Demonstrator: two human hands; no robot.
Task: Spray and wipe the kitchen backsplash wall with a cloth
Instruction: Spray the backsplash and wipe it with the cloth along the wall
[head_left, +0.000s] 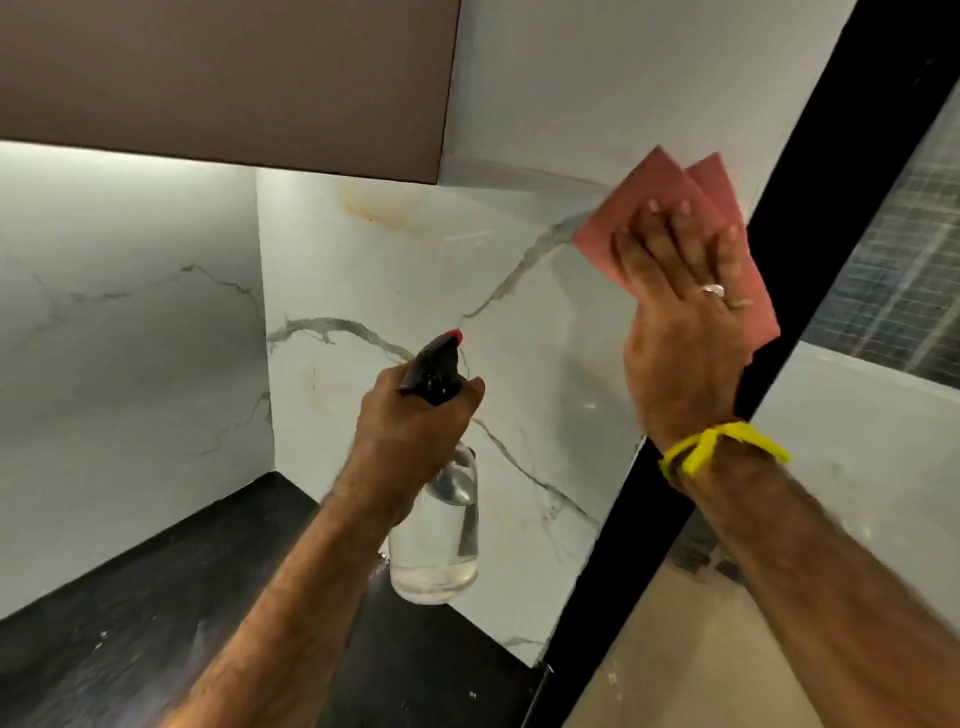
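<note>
The right hand (685, 317) lies flat on a folded pink cloth (670, 208), fingers straight and slightly spread, pressing it against the white marble-veined backsplash wall (415, 270) high up near the wall's right edge, just beside the black vertical frame (810, 223) and below the end of the brown upper cabinet (228, 78). The cloth sits between the palm and the wall; its upper corners stick out beyond the fingertips (652, 208) and its lower right edge shows past the little-finger side, so most of the pad is under the hand. The left hand (415, 421) is curled round the neck of a clear plastic spray bottle with a black trigger head (439, 519), nozzle aimed at the wall lower down, above the dark countertop (130, 597); whether a finger is squeezing the trigger I cannot tell. To wipe well here, I would keep the whole palm loaded so the cloth stays flat, draw it in overlapping passes down and leftward from this top corner, and take in the yellowish stain (374, 208) under the cabinet, spraying only just ahead of the cloth so liquid does not run down onto the countertop
</note>
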